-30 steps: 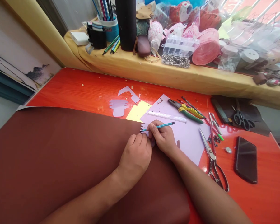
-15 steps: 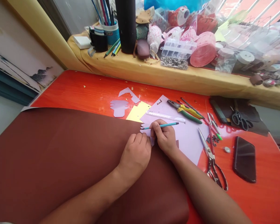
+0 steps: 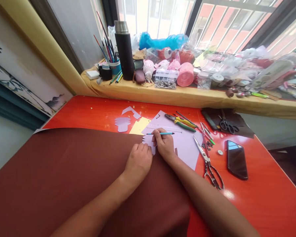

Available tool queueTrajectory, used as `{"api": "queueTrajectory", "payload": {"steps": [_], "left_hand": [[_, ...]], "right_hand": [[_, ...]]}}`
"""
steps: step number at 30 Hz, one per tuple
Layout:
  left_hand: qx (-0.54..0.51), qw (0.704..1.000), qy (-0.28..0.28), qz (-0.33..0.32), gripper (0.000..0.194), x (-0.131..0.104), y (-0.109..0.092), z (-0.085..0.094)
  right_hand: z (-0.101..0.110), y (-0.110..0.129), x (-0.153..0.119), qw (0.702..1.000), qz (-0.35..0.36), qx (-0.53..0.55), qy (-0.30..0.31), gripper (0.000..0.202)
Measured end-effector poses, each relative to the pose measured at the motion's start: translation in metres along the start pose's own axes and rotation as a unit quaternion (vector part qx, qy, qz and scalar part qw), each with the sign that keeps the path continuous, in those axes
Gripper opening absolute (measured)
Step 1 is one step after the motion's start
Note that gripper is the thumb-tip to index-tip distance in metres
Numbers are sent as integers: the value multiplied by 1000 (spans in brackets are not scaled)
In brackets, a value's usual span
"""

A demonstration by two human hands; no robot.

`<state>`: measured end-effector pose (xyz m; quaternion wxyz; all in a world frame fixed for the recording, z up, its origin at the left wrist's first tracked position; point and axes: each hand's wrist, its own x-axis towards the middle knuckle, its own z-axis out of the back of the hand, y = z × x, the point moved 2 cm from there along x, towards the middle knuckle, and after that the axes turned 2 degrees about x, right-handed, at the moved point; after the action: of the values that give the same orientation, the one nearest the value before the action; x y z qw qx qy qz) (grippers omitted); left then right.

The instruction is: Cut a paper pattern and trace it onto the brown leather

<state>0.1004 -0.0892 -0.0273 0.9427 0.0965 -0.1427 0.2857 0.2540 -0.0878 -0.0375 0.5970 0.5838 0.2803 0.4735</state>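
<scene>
My right hand [image 3: 164, 143] is closed round a slim blue pen [image 3: 167, 133], held almost level with its dark tip pointing left. That tip is by the notched edge of a lilac paper cutout [image 3: 146, 140], which lies at the far edge of a large brown leather-like sheet [image 3: 88, 171]. With fingers together and bent, my left hand [image 3: 139, 159] presses the cutout onto the sheet; its fingertips are partly hidden. A similar lilac cutout [image 3: 122, 124] lies beyond the sheet, near a yellow paper piece [image 3: 139, 125].
Lilac paper [image 3: 187, 144], a clear ruler [image 3: 165, 128] and pliers [image 3: 181, 122] lie beyond my right hand. Large scissors [image 3: 208, 164], a phone [image 3: 236, 159] and small scissors [image 3: 227, 124] are to the right. A black flask [image 3: 124, 52] stands on the cluttered windowsill.
The view has tilted up, so more of the window and sill shows. Both hands keep their holds; the pen is more level and more of the cutout's notched edge is visible.
</scene>
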Motion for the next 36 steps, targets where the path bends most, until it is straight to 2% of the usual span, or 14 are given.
{"api": "queueTrajectory", "payload": {"steps": [6,10,17,21,26,31,36], "left_hand": [[-18,1000,18,-1,17,-1,0,-3],[-25,999,39,-7,21,-1,0,-4],[-40,996,71,-24,18,4,9,2],[-48,994,96,-32,22,8,17,7],[-75,983,163,-42,29,9,24,13],[-100,973,195,-67,35,20,41,12],[-133,963,209,-105,34,39,61,1]], "right_hand": [[-3,15,-9,999,24,2,33,43],[1,21,-19,999,27,0,32,42],[12,9,-39,1000,5,-5,3,40],[12,4,-46,1000,-7,-1,3,37],[13,5,-47,1000,-31,1,5,34],[13,5,-47,999,-39,7,9,34],[13,9,-48,999,-34,0,6,35]]}}
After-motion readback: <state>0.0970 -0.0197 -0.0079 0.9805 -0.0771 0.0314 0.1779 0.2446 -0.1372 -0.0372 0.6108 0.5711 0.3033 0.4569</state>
